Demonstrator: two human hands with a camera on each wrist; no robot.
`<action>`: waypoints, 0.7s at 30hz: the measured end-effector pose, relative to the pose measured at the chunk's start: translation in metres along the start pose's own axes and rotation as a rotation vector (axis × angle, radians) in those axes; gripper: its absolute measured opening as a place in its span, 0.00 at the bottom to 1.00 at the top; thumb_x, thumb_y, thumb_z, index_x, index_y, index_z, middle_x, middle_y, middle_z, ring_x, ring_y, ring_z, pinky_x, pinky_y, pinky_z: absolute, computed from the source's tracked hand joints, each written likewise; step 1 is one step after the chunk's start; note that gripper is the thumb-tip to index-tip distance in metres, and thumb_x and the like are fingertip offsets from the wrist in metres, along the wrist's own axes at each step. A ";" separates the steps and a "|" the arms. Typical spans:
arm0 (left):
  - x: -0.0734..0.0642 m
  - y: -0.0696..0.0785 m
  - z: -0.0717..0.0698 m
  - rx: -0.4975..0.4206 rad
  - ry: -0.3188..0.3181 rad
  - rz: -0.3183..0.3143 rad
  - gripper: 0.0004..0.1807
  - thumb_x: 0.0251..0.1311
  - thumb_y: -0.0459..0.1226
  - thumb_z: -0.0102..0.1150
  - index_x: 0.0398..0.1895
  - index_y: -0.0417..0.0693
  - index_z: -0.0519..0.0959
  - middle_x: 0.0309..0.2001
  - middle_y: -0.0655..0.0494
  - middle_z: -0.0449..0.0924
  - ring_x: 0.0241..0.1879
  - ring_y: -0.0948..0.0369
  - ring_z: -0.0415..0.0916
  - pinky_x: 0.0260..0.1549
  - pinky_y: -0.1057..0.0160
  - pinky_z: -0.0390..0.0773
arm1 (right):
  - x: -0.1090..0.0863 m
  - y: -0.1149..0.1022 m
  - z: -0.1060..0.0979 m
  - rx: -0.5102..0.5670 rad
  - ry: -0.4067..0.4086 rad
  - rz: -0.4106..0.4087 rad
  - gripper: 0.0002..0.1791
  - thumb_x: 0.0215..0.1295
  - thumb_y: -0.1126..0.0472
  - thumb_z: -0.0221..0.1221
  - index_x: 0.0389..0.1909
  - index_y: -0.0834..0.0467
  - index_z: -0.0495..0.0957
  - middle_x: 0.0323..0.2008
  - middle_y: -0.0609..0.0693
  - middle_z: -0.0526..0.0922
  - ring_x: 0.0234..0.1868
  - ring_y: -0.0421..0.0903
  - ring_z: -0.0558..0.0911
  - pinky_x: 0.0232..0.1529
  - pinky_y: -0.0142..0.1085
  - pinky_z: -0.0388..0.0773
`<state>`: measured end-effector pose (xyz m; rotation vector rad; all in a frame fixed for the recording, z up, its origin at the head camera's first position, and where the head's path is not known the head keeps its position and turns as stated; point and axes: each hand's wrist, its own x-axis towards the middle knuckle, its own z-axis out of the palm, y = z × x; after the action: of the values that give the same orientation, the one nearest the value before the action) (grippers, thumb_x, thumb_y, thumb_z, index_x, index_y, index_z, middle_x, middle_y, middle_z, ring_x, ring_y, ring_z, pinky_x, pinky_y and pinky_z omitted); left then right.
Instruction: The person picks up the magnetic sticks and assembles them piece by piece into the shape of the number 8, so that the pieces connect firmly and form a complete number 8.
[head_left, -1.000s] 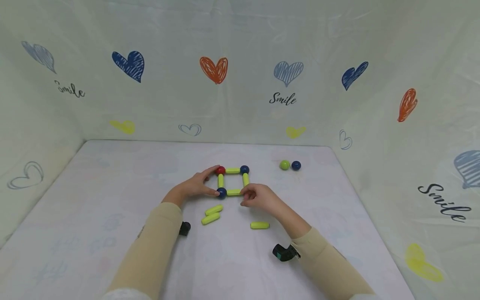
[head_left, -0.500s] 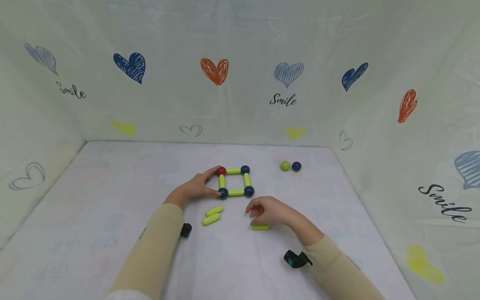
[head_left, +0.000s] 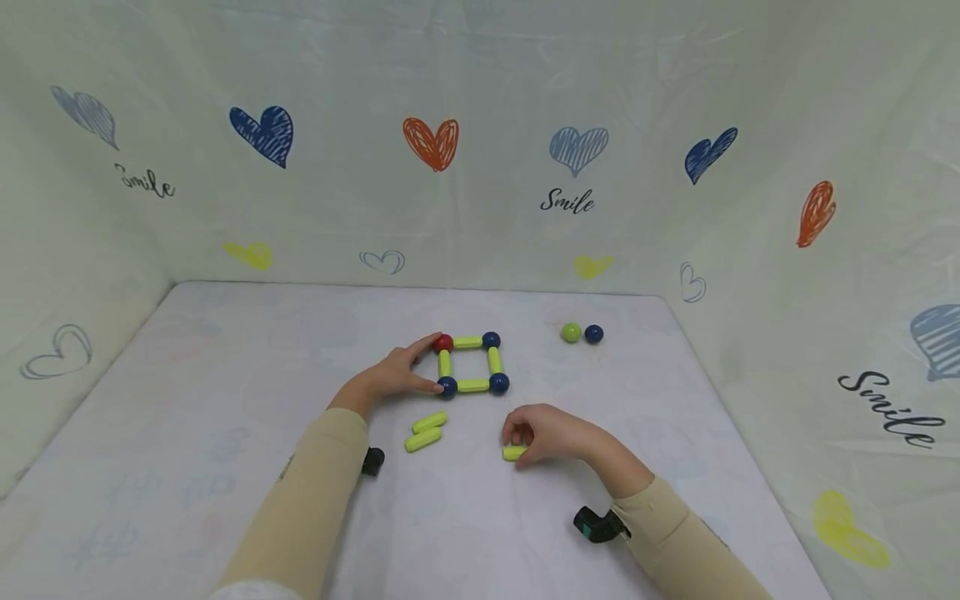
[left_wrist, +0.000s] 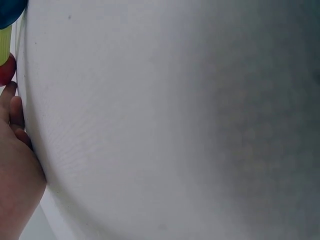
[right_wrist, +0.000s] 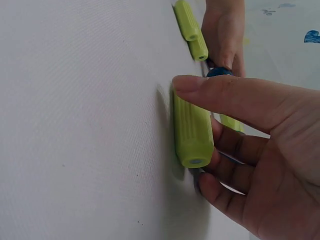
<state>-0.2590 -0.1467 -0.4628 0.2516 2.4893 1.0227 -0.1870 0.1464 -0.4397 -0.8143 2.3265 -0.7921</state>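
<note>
Step in hand, as judged: collection of one loose rod for the construction. The right hand (head_left: 553, 432) has its fingers curled about the held rod (right_wrist: 192, 132), pinching it between thumb and fingers; whether it has left the counter (head_left: 225, 367) cannot be told. Location of held rod: nearer the person than the square frame (head_left: 495, 361), toward its right side. The left hand (head_left: 393, 373) has thumb and index finger spread along the frame's left side, thumb at the near-left blue ball (head_left: 447, 387), index at the red ball (head_left: 444, 342). The next move would seem to call for a secure pinch and a clean lift, with the frame steadied.

Rods, yellow-green: seven in all.
- Four frame rods (head_left: 472, 386), one per side.
- Two spare rods (head_left: 427, 432), side by side and offset, just in front of the frame.
- One in the right hand.

Balls: six in all.
- Frame corners, four: one red, far left; three blue, namely near left, far-right blue ball (head_left: 491, 340) and near-right blue ball (head_left: 499, 383).
- Apart, right of the frame, two: green ball (head_left: 572, 332) and loose blue ball (head_left: 594, 334), side by side.

Wrist cameras (head_left: 598, 524): two, one per arm.
</note>
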 end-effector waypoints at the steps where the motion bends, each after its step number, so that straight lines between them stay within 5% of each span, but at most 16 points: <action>1: 0.000 0.000 0.000 -0.002 0.000 -0.004 0.55 0.51 0.50 0.73 0.78 0.63 0.47 0.76 0.46 0.49 0.73 0.41 0.44 0.65 0.34 0.52 | 0.000 0.000 0.000 -0.001 -0.004 -0.006 0.14 0.50 0.67 0.73 0.34 0.51 0.80 0.28 0.44 0.76 0.31 0.40 0.73 0.33 0.32 0.73; 14: -0.001 0.001 0.000 -0.001 0.001 0.005 0.55 0.52 0.49 0.73 0.78 0.62 0.47 0.76 0.44 0.48 0.73 0.41 0.43 0.65 0.35 0.51 | 0.003 -0.001 -0.002 -0.005 0.000 0.008 0.14 0.52 0.69 0.71 0.33 0.49 0.79 0.29 0.43 0.76 0.33 0.42 0.73 0.34 0.34 0.73; 21: 0.002 -0.001 0.001 -0.009 0.004 -0.008 0.55 0.52 0.49 0.73 0.78 0.63 0.47 0.76 0.45 0.49 0.73 0.41 0.44 0.65 0.35 0.51 | 0.010 -0.009 -0.006 0.028 0.069 0.019 0.13 0.53 0.67 0.71 0.35 0.50 0.79 0.29 0.45 0.75 0.34 0.44 0.73 0.35 0.36 0.73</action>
<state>-0.2599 -0.1458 -0.4644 0.2368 2.4866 1.0310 -0.1939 0.1362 -0.4327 -0.7628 2.3744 -0.8546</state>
